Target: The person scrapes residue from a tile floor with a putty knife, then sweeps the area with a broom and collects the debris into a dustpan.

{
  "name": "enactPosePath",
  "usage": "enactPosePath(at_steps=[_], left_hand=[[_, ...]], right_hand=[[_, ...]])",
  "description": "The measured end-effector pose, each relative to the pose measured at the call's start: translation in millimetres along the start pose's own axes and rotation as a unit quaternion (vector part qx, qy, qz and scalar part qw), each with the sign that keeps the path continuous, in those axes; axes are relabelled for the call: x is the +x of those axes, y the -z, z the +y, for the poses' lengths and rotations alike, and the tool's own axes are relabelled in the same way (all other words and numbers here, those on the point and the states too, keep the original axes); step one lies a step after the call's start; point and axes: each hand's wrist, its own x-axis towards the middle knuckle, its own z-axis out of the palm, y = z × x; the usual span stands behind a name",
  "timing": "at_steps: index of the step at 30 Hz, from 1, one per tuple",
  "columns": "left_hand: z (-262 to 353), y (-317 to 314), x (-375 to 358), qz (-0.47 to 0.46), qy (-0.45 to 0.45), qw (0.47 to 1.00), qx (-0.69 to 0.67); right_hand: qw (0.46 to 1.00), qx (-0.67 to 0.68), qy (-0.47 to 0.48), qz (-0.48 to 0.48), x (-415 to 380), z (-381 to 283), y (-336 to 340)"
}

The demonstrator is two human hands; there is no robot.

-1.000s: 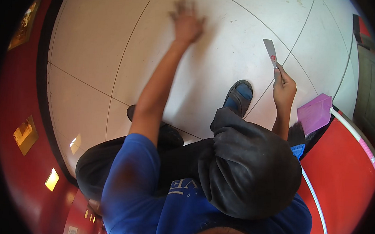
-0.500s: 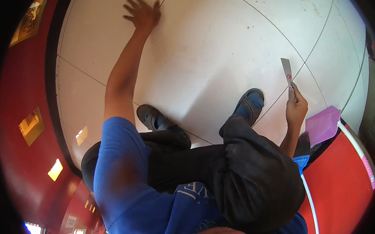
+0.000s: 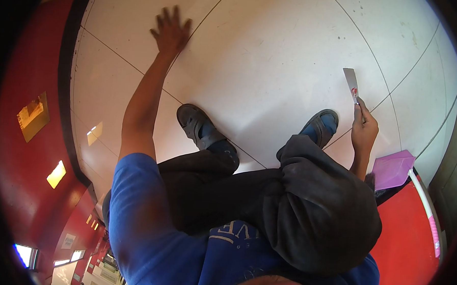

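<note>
My left hand (image 3: 173,32) is stretched out at the upper left with its fingers spread. It is over or on the pale tiled floor (image 3: 252,57); contact cannot be made out for sure. Nothing is in it. On the other side, my right hand (image 3: 364,129) grips a scraper (image 3: 351,82), a putty knife with a flat metal blade and a red mark near its handle. The blade points away from me, apart from the floor as far as I can tell. My fingers hide most of the handle.
My sandalled feet (image 3: 201,128) stand on the tiles between my hands. A purple dustpan (image 3: 393,170) with a white and pink handle lies at the right, beside a red surface (image 3: 408,237). A dark red wall (image 3: 29,149) runs along the left.
My view has shifted, so floor lines and dustpan sit lower. My left hand has moved back a little and turned. The scraper stays in my right hand. The blue brush is out of sight.
</note>
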Motion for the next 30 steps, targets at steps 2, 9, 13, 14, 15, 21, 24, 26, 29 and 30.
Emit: enactPosePath(at_steps=[2, 9, 13, 14, 15, 21, 24, 26, 29, 30], left_hand=[[-1, 4, 7, 0.045, 0.11, 0.993, -0.018], [235, 28, -168, -0.154, -0.593, 0.739, -0.28], [232, 7, -144, -0.116, -0.581, 0.762, -0.259], [217, 20, -115, -0.116, -0.518, 0.827, -0.183], [202, 14, -84, -0.08, -0.443, 0.873, -0.187], [71, 0, 99, 0.006, -0.209, 0.971, 0.113], [68, 52, 111, 0.061, -0.271, 0.96, -0.029], [63, 78, 112, -0.053, -0.319, 0.946, -0.004], [35, 102, 110, -0.087, -0.379, 0.92, 0.043], [27, 119, 106, -0.112, -0.382, 0.915, 0.07]], right_hand=[[1.0, 0.02, 0.003, -0.009, 4, -1, 1], [1.0, 0.004, 0.005, 0.009, -4, 1, -2], [0.998, -0.014, -0.029, 0.048, -7, 7, 5], [0.998, -0.017, -0.027, 0.048, -8, 8, 5], [0.998, -0.021, -0.028, 0.052, -9, 15, 10], [0.997, -0.066, -0.001, -0.032, -16, 17, 11], [0.989, -0.114, 0.049, -0.076, 16, 6, -18], [0.993, -0.101, 0.027, -0.059, 58, -10, -31], [0.996, -0.067, 0.01, -0.053, 80, -9, -24], [0.997, -0.061, 0.011, -0.052, 80, -7, -28]])
